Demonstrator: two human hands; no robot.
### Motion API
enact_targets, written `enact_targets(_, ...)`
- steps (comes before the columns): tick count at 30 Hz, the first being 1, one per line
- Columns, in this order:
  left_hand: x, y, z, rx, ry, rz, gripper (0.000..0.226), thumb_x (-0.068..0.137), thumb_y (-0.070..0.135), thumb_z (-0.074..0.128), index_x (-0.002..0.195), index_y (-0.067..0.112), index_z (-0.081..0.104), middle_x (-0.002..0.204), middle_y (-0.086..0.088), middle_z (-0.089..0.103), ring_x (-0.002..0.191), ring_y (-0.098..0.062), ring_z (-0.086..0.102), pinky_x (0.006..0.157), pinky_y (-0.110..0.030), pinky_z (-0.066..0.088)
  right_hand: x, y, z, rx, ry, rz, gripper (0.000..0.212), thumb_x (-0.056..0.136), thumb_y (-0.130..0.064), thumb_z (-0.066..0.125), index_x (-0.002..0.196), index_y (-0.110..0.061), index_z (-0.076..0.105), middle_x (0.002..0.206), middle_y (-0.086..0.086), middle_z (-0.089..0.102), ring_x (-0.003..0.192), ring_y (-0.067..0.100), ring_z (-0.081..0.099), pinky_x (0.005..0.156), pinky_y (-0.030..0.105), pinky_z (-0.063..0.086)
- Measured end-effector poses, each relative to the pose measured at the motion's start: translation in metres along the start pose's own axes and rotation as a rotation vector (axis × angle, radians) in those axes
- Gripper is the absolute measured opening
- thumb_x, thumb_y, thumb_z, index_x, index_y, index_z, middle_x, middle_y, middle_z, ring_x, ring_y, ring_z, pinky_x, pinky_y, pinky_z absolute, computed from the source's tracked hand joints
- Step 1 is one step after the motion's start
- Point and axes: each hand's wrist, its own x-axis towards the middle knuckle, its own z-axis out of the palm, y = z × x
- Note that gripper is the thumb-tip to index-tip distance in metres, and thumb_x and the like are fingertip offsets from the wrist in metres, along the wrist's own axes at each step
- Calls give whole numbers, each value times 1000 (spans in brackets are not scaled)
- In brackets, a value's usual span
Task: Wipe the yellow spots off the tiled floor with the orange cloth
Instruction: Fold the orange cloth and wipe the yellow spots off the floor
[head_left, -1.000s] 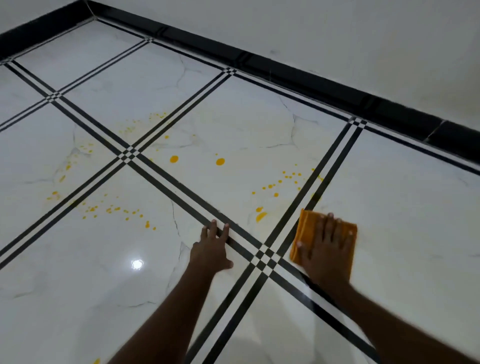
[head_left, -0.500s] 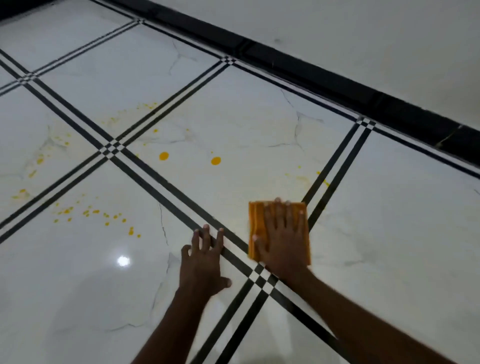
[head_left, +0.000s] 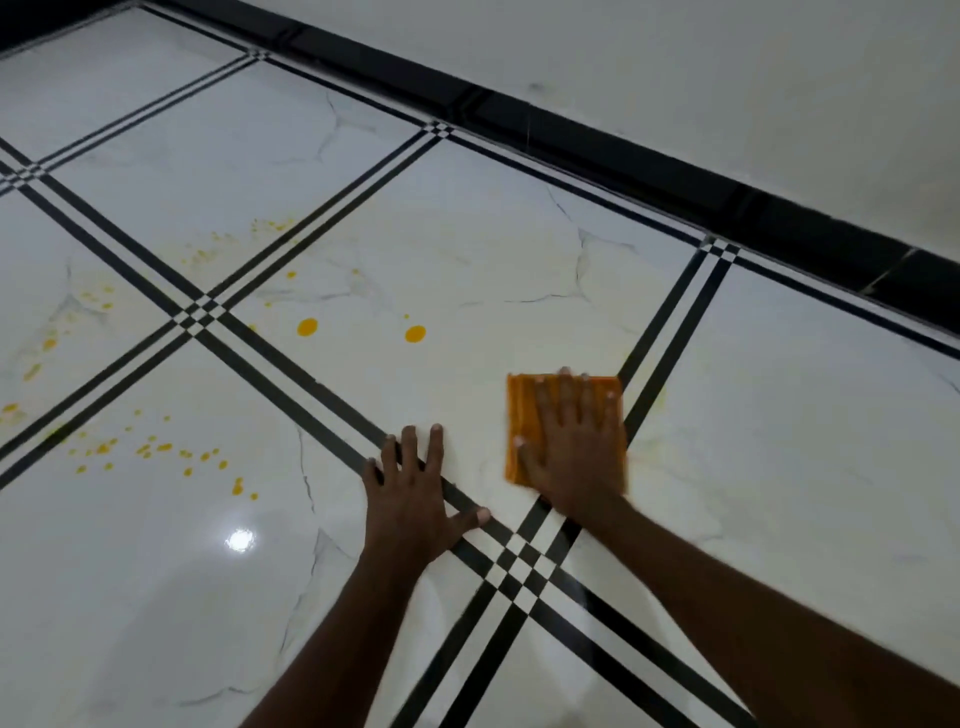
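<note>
- The right hand (head_left: 574, 457) lies flat, fingers spread wide, pressing down on the folded orange cloth (head_left: 524, 415); it pins the cloth to the floor and does not pinch it.
- The cloth rests on the glossy white marble-look tiled floor (head_left: 779, 415), on the central tile, with its right edge touching the double black grout stripe (head_left: 670, 338).
- The left hand (head_left: 415, 488) is empty, palm down with fingers splayed, planted on the floor across another black stripe just beside the cloth.
- Two large round yellow spots (head_left: 414, 333) sit on the same tile, beyond the cloth and to its left.
- A scatter of smaller yellow droplets (head_left: 156, 452) marks the tile at lower left, well apart from the cloth; fainter flecks show on the tiles further left and above.
- A faint yellowish smear shows just right of the cloth, at the stripe.
- A black skirting band (head_left: 675, 176) runs along the foot of the white wall (head_left: 727, 78).
- A bright light reflection (head_left: 240, 540) glints on the lower-left tile.
</note>
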Motion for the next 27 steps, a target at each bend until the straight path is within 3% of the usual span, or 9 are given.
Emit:
enact_targets(3, 6, -2, -5, 18, -20, -2, 125, 61, 96, 33, 160, 25, 3, 165, -14, 11, 150, -37, 14, 116, -54, 21, 47, -15, -5, 13, -48, -296, 83, 97, -69, 25, 164, -22, 16, 172, 14, 11, 158, 39, 12, 125, 62, 5)
enact_targets(6, 5, -5, -4, 26, 4, 5, 125, 60, 96, 31, 159, 25, 2, 165, -12, 11, 150, -36, 13, 117, -52, 22, 75, 47, -8, -19, 6, -6, 82, 96, -69, 25, 162, -22, 23, 170, 14, 21, 155, 39, 21, 124, 62, 12)
enact_targets(9, 6, 2, -4, 26, -39, 0, 126, 64, 92, 48, 159, 22, 3, 163, -13, 12, 149, -36, 13, 117, -53, 25, 46, 116, -14, 25, 66, 286, 83, 96, -68, 18, 163, -19, 20, 168, 19, 23, 154, 43, 21, 122, 65, 15)
enact_targets(11, 8, 7, -11, 28, -69, -14, 128, 64, 89, 54, 159, 20, 3, 163, -14, 11, 149, -36, 14, 117, -53, 27, 14, 91, -17, 37, 74, 326, 83, 96, -67, 18, 163, -18, 18, 169, 20, 19, 154, 45, 19, 122, 66, 13)
enact_targets(16, 13, 0, -18, 38, -109, 14, 123, 69, 84, 56, 159, 24, -1, 165, -11, 7, 150, -33, 14, 118, -51, 31, 29, 9, -5, 4, -31, -229, 81, 98, -69, 25, 164, -24, 13, 172, 13, 11, 158, 39, 11, 125, 62, 7)
enact_targets(19, 12, -6, -14, 51, -80, 25, 120, 70, 84, 55, 160, 26, 1, 165, -10, 8, 149, -32, 17, 116, -50, 34, 52, 86, -11, -7, 97, 73, 74, 98, -64, 34, 157, -20, 31, 162, 18, 37, 147, 44, 36, 120, 61, 21)
enact_targets(22, 10, -3, -12, 40, -70, 19, 120, 70, 83, 57, 160, 25, 2, 165, -11, 9, 150, -33, 17, 116, -50, 33, -3, 132, -10, -29, 136, 369, 79, 99, -66, 26, 161, -18, 25, 166, 20, 29, 151, 45, 27, 122, 64, 18)
enact_targets(24, 10, 1, -13, 22, -78, 10, 119, 72, 81, 58, 160, 24, 2, 166, -12, 8, 151, -34, 14, 118, -51, 30, -45, 88, -8, 9, 127, 374, 82, 98, -67, 23, 163, -18, 19, 169, 19, 20, 154, 45, 20, 123, 64, 12)
enact_targets(27, 5, 2, -13, 11, -58, 17, 115, 75, 80, 55, 160, 23, 2, 167, -13, 7, 153, -34, 9, 119, -52, 26, -62, -3, -6, 116, 62, 61, 85, 95, -68, 30, 165, -23, 12, 172, 14, 8, 158, 39, 5, 125, 63, 2)
